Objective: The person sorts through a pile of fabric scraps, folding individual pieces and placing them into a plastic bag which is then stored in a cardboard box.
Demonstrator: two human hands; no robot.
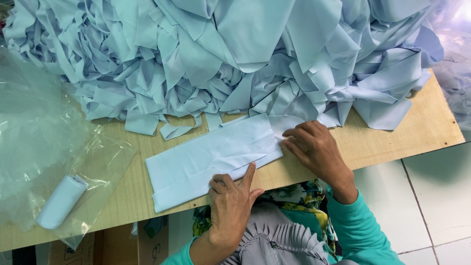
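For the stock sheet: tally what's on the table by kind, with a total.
Folded pale blue cloth under the left hand and right hand: 1
Rolled pale blue cloth in a clear bag: 1
Clear plastic bags: 1
Heap of loose pale blue cloth pieces: 1, pieces too tangled to count
Total: 4

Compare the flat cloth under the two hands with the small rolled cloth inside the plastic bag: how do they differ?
The flat cloth lies spread and folded on the wooden table; the rolled cloth is a tight cylinder. The flat cloth is bare, pressed by the left hand and right hand; the rolled cloth sits untouched inside a clear plastic bag. Both are pale blue.
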